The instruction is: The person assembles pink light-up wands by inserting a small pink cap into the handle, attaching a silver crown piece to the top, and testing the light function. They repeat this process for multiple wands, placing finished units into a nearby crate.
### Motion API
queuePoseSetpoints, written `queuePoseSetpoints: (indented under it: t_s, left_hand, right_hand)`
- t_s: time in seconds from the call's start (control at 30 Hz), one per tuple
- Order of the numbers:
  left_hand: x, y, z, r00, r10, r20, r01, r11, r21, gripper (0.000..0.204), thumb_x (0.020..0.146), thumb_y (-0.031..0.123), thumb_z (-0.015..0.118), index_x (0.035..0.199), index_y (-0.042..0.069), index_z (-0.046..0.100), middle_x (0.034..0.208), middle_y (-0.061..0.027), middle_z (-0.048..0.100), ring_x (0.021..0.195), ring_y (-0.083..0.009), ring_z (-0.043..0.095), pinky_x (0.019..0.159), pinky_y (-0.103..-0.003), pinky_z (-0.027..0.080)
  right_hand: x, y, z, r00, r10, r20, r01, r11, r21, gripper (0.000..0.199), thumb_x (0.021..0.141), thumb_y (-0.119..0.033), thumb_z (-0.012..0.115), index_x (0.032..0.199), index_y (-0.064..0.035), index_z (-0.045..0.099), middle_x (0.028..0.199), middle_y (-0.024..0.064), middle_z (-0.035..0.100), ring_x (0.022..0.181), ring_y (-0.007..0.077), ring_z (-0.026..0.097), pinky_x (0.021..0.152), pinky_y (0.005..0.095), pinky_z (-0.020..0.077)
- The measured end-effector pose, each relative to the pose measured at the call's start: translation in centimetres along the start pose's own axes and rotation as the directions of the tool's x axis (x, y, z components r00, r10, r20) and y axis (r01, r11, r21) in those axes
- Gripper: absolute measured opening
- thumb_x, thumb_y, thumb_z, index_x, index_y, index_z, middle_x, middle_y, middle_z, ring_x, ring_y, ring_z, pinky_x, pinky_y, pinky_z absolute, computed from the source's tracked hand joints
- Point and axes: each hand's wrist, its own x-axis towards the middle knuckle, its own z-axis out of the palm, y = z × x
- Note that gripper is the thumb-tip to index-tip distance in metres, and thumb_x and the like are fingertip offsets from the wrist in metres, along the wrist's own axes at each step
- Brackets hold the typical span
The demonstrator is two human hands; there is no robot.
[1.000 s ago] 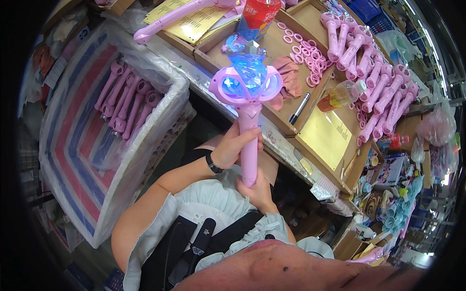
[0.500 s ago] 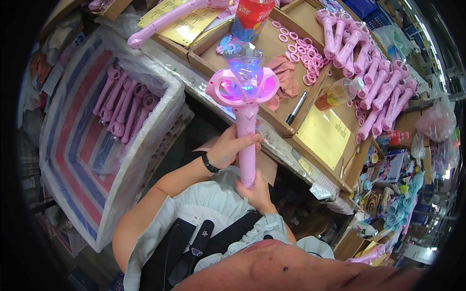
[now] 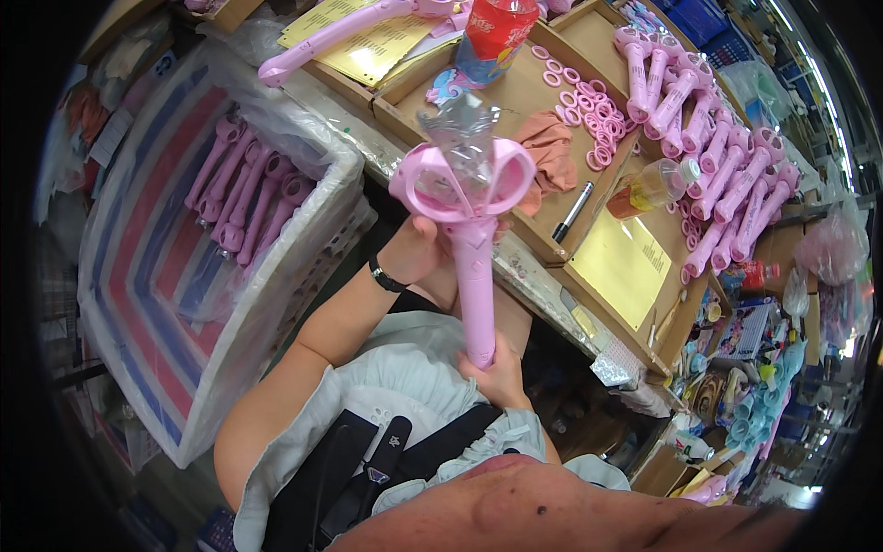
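A pink toy light wand [image 3: 472, 267] stands nearly upright in front of me, a clear faceted piece [image 3: 464, 138] at its top inside pink loops. No light shows in it. My left hand [image 3: 416, 250], a black band on its wrist, holds the wand from behind just below the loops, its fingers partly hidden by the shaft. Low on the handle, my right hand [image 3: 499, 375] is wrapped around the butt end. Beyond the wand lie a crumpled salmon-coloured cloth [image 3: 550, 152] and many loose pink rings [image 3: 589, 110] in a wooden tray [image 3: 515, 97].
At left, a striped, plastic-lined bin [image 3: 152, 267] contains several pink wands [image 3: 241, 198]. More wand bodies [image 3: 736, 166] are piled at the right. A red-labelled bottle [image 3: 497, 37], a tipped clear bottle [image 3: 648, 189], a black marker [image 3: 573, 212] and a yellow sheet [image 3: 621, 267] occupy the bench.
The wand's blue and purple glow has gone out. My left hand has shifted up the shaft toward the loops, while my right hand remains at the butt end.
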Motion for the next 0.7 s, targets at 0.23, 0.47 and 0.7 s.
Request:
queuePoseSetpoints:
  t_s: [0.23,0.47,0.7]
  left_hand:
    - [-2.2,-0.6,3.0,0.918,-0.394,-0.047,0.391,0.918,-0.06,0.075,0.076,0.011,0.065,0.139,0.006,0.025,0.121,-0.016,0.054,0.101,-0.0226,0.06,0.088,-0.037,0.048]
    - [-2.0,-0.3,3.5,0.912,-0.405,-0.065,0.398,0.912,-0.096,0.071,0.079,0.01,0.063,0.139,0.007,0.026,0.11,-0.0126,0.058,0.095,-0.0196,0.062,0.079,-0.033,0.052]
    - [-2.6,-0.9,3.2,0.925,-0.373,-0.079,0.359,0.922,-0.144,0.072,0.081,0.01,0.063,0.14,0.009,0.022,0.105,-0.011,0.058,0.094,-0.0207,0.062,0.08,-0.034,0.051]
  right_hand:
    - [0.0,0.4,0.5,0.998,0.069,-0.015,-0.068,0.997,0.037,0.05,0.072,-0.03,0.071,0.108,-0.0016,0.05,0.086,0.0208,0.063,0.078,0.0363,0.064,0.068,0.0401,0.05]
    - [-0.1,0.4,0.6,0.995,0.095,-0.02,-0.095,0.995,0.001,0.049,0.073,-0.032,0.07,0.105,-0.0011,0.05,0.084,0.0218,0.063,0.075,0.0376,0.064,0.066,0.0409,0.0496]
    - [-0.2,-0.1,0.6,0.998,0.056,-0.023,-0.056,0.998,0.012,0.049,0.073,-0.031,0.07,0.108,-0.0019,0.051,0.088,0.021,0.063,0.079,0.0368,0.064,0.069,0.0406,0.0496]
